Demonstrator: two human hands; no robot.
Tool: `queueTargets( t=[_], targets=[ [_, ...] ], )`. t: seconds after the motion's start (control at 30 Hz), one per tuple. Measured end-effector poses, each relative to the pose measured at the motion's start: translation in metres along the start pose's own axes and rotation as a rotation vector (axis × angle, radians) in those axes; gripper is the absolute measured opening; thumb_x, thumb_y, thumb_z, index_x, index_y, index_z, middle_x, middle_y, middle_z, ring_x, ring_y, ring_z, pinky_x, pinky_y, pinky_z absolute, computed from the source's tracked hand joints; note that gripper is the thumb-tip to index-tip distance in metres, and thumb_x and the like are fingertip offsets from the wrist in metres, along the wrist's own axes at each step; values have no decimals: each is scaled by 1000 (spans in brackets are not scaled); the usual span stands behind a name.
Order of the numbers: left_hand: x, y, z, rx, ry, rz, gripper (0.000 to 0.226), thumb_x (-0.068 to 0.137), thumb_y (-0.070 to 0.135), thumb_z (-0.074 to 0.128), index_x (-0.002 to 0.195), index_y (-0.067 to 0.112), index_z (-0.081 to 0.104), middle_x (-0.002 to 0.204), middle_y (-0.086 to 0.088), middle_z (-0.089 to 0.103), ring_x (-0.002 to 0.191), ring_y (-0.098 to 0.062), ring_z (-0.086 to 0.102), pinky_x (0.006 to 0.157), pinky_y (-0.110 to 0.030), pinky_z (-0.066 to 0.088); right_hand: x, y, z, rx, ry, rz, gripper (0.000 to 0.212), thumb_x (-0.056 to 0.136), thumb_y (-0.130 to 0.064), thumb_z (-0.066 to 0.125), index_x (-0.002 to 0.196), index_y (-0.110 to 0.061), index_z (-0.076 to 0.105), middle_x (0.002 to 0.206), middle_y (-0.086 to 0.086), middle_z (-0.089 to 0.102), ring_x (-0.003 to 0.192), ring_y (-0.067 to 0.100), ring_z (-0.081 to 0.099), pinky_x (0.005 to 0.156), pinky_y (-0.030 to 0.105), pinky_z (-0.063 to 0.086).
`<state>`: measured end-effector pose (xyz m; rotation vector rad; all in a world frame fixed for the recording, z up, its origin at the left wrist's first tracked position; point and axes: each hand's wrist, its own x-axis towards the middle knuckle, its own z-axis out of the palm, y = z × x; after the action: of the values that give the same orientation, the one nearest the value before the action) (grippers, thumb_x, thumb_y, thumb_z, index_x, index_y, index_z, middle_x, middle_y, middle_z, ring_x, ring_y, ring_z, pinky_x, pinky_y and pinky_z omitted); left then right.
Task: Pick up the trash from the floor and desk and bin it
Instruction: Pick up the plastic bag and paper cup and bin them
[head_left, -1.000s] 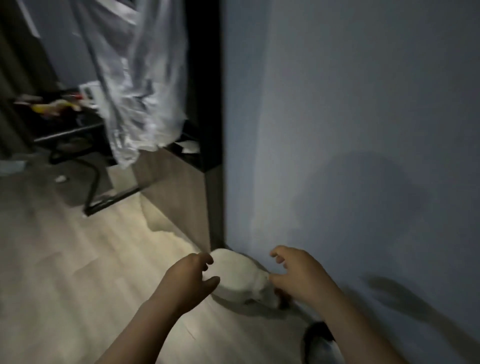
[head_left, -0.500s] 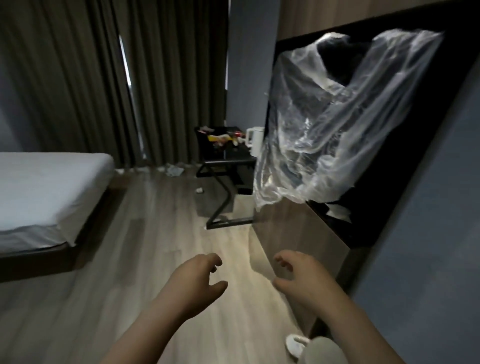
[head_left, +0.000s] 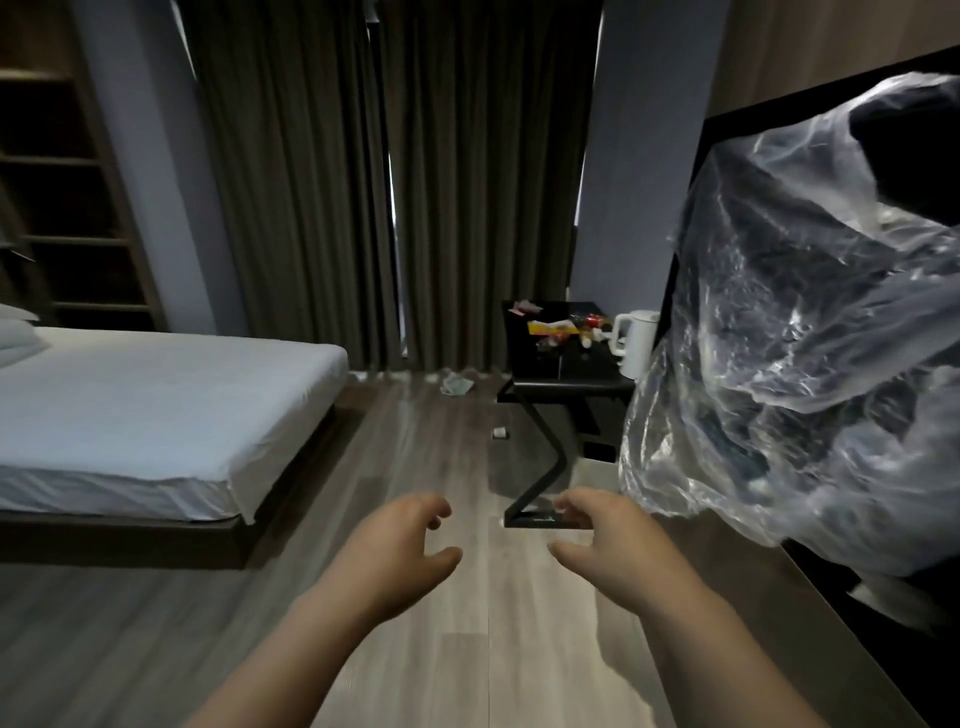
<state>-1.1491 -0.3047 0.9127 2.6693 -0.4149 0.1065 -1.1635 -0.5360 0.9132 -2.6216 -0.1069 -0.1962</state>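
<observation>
left hand (head_left: 400, 551): fingers (head_left: 435, 506) loosely curled, thumb spread off them, nothing in the grasp
right hand (head_left: 608, 540): same pose, fingers (head_left: 569, 503) half bent, thumb apart, holding nothing
between fingertips: bare floor (head_left: 467, 649) only, no trash within reach
progress: early, by my read. Both hands are free, litter is visible in two spots, and I can't confirm anything is binned
floor trash 1: small white piece (head_left: 500, 432), well ahead of my fingers and slightly right of the left hand's line, just beside the desk leg. Looks like a little cup or roll, too small to tell
floor trash 2: crumpled wrapper (head_left: 456, 384), farther ahead, at the foot of the curtains (head_left: 415, 182). Pale, crushed, lies flat, probably light and easy to pinch
desk (head_left: 566, 382): ahead of the right fingers, black, Z-shaped leg
desk litter (head_left: 561, 330): loose heap on the desk top of yellow, red and white packets, mixed sizes, likely several grabs
kettle (head_left: 634, 343): white, touching or just beside the heap on its right. Not trash
plastic sheet (head_left: 805, 364): clear, wrinkled, up and right of the right fingers, draped over something dark. Can't tell if it counts as trash
bed (head_left: 156, 405): far left of the left fingers
bin: not in view
left to do: both floor pieces, desk heap, then find the bin
</observation>
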Motion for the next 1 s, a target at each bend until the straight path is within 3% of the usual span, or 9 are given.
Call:
queueTargets(
  t=[0.43, 0.57, 0.77, 1.0],
  targets=[
    [150, -69, 23, -34, -18, -140, 46, 84, 46, 62, 126, 32, 51, 116, 15, 55, 100, -2, 53, 83, -16, 45, 170, 24, 38, -18, -133, -24, 45, 83, -35, 63, 127, -27, 54, 119, -8, 60, 104, 6, 58, 87, 22, 48],
    [220, -108, 21, -55, -22, -139, 47, 84, 44, 62, 127, 30, 51, 119, 12, 55, 105, -5, 54, 87, -19, 46, 247, 23, 60, -35, -134, -25, 46, 82, -36, 61, 126, -26, 54, 119, -8, 59, 104, 7, 58, 90, 27, 49],
    [326, -170, 2, -66, -10, -126, 46, 84, 45, 61, 127, 30, 51, 121, 12, 55, 106, -5, 54, 88, -21, 47, 362, 8, 88, -46, -115, -2, 45, 82, -40, 62, 125, -30, 54, 119, -14, 60, 107, 2, 55, 86, 17, 44],
    [425, -224, 10, -91, -85, -110, 45, 84, 46, 60, 126, 31, 50, 119, 13, 55, 104, -4, 54, 85, -18, 45, 458, 16, 125, -37, -142, 66, 46, 81, -42, 63, 125, -32, 54, 120, -16, 58, 108, 1, 54, 90, 19, 45]
  ],
)
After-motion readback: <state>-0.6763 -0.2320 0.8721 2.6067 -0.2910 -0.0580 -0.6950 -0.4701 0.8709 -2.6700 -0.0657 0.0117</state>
